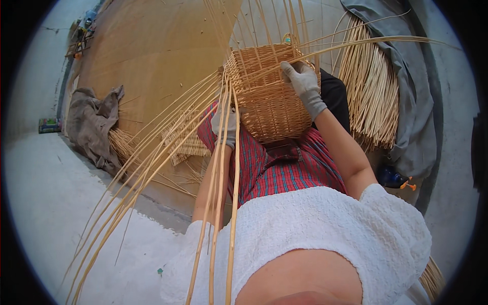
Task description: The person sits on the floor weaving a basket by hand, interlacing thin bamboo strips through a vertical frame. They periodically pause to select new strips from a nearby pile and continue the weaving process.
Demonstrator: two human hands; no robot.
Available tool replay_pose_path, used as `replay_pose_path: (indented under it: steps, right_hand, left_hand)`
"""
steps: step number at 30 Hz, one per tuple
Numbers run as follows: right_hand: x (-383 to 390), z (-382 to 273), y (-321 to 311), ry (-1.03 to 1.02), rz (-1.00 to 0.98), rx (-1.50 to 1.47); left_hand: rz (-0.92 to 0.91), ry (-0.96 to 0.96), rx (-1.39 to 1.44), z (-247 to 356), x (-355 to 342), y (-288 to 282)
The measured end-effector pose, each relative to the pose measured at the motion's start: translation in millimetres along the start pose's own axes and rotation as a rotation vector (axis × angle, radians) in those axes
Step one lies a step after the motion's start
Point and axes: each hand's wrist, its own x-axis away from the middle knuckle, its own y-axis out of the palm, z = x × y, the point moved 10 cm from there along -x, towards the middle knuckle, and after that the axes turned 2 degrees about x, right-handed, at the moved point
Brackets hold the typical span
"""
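Note:
A woven wicker basket (274, 114) rests on my lap with its long unwoven stakes fanning out to the left, toward me and away from me. My right hand (304, 86), in a grey glove, is closed at the basket's upper right edge, its thumb over a wicker rod (351, 47) that runs out to the right. Low on the basket's left side is my gloved left hand (224, 124), partly behind several stakes (219, 173). Its fingers are hidden by the stakes and the basket.
A large bundle of wicker rods (373, 91) lies on grey cloth at the right, with a dark blue bottle (391, 177) with an orange nozzle nearby. At the left are a cloth-wrapped bundle (94, 124) and a flat woven panel (187, 133) on a brown board (147, 56).

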Motion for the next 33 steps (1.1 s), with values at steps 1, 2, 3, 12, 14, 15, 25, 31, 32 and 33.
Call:
replay_pose_path:
  steps: [1, 2, 3, 12, 14, 15, 25, 31, 32, 33]
  right_hand:
    - [-5.0, 3.7, 3.9, 0.015, -0.032, -0.056]
    - [-9.2, 7.2, 6.6, 0.030, -0.066, -0.112]
    - [-12.1, 10.8, 10.9, 0.044, -0.105, -0.168]
    - [45.7, 64.4, -22.0, 0.120, -0.148, -0.195]
    - [29.3, 82.2, -26.1, 0.245, -0.039, -0.217]
    - [23.4, 85.9, -30.2, 0.282, 0.001, -0.221]
    - [18.8, 73.8, -22.7, 0.234, -0.090, -0.231]
    - [-56.9, -11.1, 14.0, -0.196, -0.081, 0.158]
    - [-57.5, -43.2, 23.2, -0.280, -0.127, 0.365]
    - [-63.6, -49.5, 28.3, -0.248, -0.128, 0.349]
  left_hand:
    - [0.022, 0.016, 0.045, 3.0, 1.9, -2.9]
    - [0.045, 0.031, 0.090, 5.7, 5.0, -5.8]
    - [0.066, 0.042, 0.109, 7.2, 6.2, -10.6]
    - [0.102, 0.049, 0.135, 2.1, 3.7, -7.8]
    - [0.188, 0.026, 0.087, -6.7, 7.5, -10.9]
    - [0.238, 0.067, 0.213, 0.5, 10.5, -8.7]
    - [-0.332, 0.426, 0.140, 94.4, 83.2, 77.8]
    - [-0.315, 0.316, 0.109, 84.0, 74.5, 76.5]
    - [-0.325, 0.316, 0.079, 83.5, 76.4, 79.5]
    - [-0.332, 0.322, 0.048, 86.8, 76.5, 81.4]
